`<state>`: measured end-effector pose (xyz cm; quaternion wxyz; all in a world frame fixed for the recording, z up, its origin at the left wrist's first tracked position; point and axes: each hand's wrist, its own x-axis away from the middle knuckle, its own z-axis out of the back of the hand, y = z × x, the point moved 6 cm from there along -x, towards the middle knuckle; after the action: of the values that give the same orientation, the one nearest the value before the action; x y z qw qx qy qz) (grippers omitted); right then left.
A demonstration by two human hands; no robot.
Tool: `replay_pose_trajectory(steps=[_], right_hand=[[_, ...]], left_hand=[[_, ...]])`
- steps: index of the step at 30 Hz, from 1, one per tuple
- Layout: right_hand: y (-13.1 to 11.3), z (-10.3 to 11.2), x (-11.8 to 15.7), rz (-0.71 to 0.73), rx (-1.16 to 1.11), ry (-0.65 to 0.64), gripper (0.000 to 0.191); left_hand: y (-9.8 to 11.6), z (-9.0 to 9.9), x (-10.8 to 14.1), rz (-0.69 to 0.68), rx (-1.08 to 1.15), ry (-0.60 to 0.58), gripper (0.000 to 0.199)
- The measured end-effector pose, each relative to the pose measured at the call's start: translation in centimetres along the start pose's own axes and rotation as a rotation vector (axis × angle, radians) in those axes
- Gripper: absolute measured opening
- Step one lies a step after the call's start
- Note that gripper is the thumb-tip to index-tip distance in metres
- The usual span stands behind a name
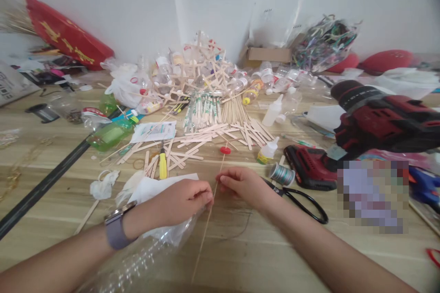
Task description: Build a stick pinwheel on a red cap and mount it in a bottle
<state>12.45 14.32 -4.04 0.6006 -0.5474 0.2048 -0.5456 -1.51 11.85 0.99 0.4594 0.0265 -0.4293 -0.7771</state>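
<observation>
A thin wooden skewer runs lengthwise between my hands, with a red bottle cap near its far end. My left hand, below a wrist with a watch, has its fingers pinched at the skewer. On the other side my right hand has thumb and index finger closed against the same skewer, a little farther up. A clear plastic bottle lies under my left forearm, beside white paper. Dark thread curls on the table below my right hand.
Black-handled scissors, a thread spool and a red cordless drill are at the right. A glue bottle stands nearby. Loose craft sticks and a yellow screwdriver lie ahead. Plastic bottles are piled by the wall.
</observation>
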Motion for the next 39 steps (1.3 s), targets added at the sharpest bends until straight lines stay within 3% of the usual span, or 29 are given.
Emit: replay_pose_trajectory(steps=[6, 11, 16, 23, 32, 39], right_hand=[[1.1, 1.0, -0.7, -0.027, -0.08, 0.026, 0.022], [0.7, 1.2, -0.3, 0.012, -0.176, 0.07, 0.015], [0.4, 1.1, 0.6, 0.052, -0.248, 0.113, 0.007], [1.4, 1.7, 1.5, 0.083, -0.25, 0.239, 0.016], [1.3, 1.2, 1.9, 0.107, -0.369, 0.155, 0.032], [2.2, 1.6, 1.8, 0.11, -0.388, 0.202, 0.036]], left_hand=[[-1.1, -0.2, -0.9, 0.026, 0.125, -0.022, 0.03], [-2.3, -0.9, -2.3, 0.109, 0.353, -0.058, 0.026], [-1.8, -1.1, -3.7, 0.146, 0.375, -0.041, 0.028], [-1.8, -2.3, -5.3, 0.133, 0.434, -0.063, 0.032], [-1.4, -3.8, -6.2, 0.162, 0.569, -0.065, 0.035], [-0.9, -4.8, -6.5, 0.203, 0.69, -0.019, 0.036]])
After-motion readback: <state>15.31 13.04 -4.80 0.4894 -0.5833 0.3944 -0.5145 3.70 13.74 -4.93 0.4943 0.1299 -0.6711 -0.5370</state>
